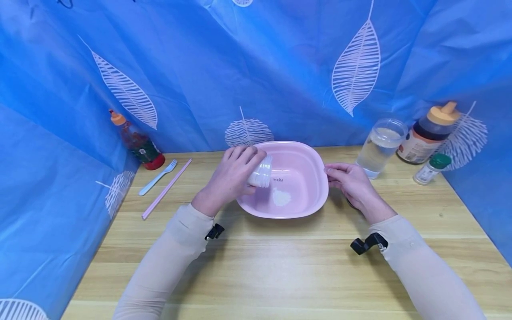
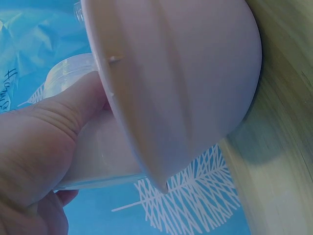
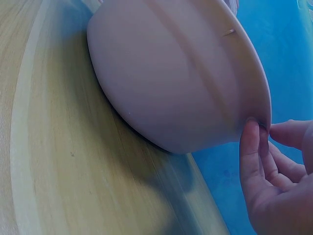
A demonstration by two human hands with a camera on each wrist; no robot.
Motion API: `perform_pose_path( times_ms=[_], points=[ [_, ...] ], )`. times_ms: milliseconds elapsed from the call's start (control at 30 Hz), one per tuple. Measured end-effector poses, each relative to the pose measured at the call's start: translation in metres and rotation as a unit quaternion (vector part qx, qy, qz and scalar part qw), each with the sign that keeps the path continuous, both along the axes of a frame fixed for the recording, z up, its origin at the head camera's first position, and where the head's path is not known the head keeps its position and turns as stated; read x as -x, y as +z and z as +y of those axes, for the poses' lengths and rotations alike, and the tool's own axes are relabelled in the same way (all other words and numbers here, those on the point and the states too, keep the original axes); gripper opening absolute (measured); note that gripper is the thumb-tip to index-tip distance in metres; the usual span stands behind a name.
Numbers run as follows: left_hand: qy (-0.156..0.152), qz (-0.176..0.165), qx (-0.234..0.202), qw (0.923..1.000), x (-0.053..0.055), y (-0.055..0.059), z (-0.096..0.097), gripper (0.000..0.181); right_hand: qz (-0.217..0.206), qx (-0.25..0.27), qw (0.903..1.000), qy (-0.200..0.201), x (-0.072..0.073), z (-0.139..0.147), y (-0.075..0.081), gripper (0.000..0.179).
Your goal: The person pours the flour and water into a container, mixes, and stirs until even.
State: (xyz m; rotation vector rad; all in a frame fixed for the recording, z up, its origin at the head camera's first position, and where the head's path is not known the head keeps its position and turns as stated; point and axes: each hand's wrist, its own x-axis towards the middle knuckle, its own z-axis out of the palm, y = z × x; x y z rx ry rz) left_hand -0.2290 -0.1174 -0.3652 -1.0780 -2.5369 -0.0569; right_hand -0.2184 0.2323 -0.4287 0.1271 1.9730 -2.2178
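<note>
A pink basin [image 1: 306, 202] stands on the wooden table, with a small heap of white powder [image 1: 281, 197] on its floor. Over the basin's left side, my left hand [image 1: 234, 173] grips a clear plastic cup [image 1: 262, 174] lying tilted, its mouth towards the basin. In the left wrist view the thumb wraps the cup [image 2: 105, 147], whose mouth is hidden behind the basin wall [image 2: 195, 73]. On the opposite side, my right hand [image 1: 354, 183] pinches the basin's rim. The right wrist view shows thumb and fingers [image 3: 250, 147] on either side of that rim.
At right stand a clear container of water [image 1: 378, 151], a dark sauce bottle [image 1: 426, 135] with an orange cap and a green-lidded shaker [image 1: 431, 170]. At left are a red sauce bottle [image 1: 139, 144], a light blue fork [image 1: 158, 178] and a pink straw [image 1: 167, 189]. Blue sheeting [image 1: 288, 89] hangs behind.
</note>
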Motion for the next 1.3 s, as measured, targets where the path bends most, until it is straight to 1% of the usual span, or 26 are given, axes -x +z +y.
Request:
perform_pose_path(
  times_ms=[200,333,467,600,700,800,900,967,1067,1167,1233,1300],
  points=[
    [-0.003,0.006,0.002,1.0000,-0.0001,0.0002,-0.0010,0.095,0.001,-0.005,1.0000,0.000,0.0009,-0.0015,0.0017,0.024],
    [-0.003,0.007,-0.001,1.0000,0.0001,0.0000,-0.0017,0.094,0.005,-0.003,1.0000,0.001,0.0015,-0.0019,0.0020,0.017],
    [-0.004,0.015,0.000,0.9999,0.0003,0.0000,-0.0023,0.094,0.007,0.000,1.0000,0.003,0.0023,-0.0025,0.0022,0.011],
    [-0.008,0.025,-0.001,0.9997,0.0006,-0.0006,-0.0031,0.097,0.008,0.003,1.0000,0.003,0.0029,-0.0031,0.0025,0.010],
    [-0.008,0.021,-0.004,0.9997,0.0009,-0.0011,-0.0040,0.099,0.009,0.004,0.9999,0.003,0.0034,-0.0037,0.0026,0.010],
    [0.002,-0.003,-0.007,1.0000,0.0017,-0.0009,-0.0047,0.100,0.010,0.006,0.9999,0.004,0.0042,-0.0043,0.0027,0.011],
    [0.021,-0.047,-0.017,0.9985,0.0035,-0.0005,-0.0050,0.102,0.011,0.006,0.9999,0.005,0.0050,-0.0048,0.0025,0.010],
    [0.035,-0.079,-0.031,0.9958,0.0048,-0.0005,-0.0052,0.103,0.011,0.006,0.9999,0.005,0.0052,-0.0050,0.0023,0.009],
    [0.045,-0.115,-0.061,0.9905,0.0057,-0.0011,-0.0060,0.103,0.010,0.001,0.9999,0.004,0.0049,-0.0047,0.0017,0.009],
    [0.046,-0.147,-0.093,0.9837,0.0057,-0.0026,-0.0069,0.102,0.003,-0.005,1.0000,0.004,0.0035,-0.0039,0.0012,0.013],
    [0.045,-0.171,-0.115,0.9775,0.0058,-0.0038,-0.0073,0.101,-0.006,-0.006,1.0000,0.003,0.0022,-0.0036,0.0014,0.018],
    [0.047,-0.196,-0.144,0.9689,0.0067,-0.0051,-0.0081,0.099,-0.013,-0.008,0.9998,0.008,0.0010,-0.0039,0.0027,0.026]
  ],
)
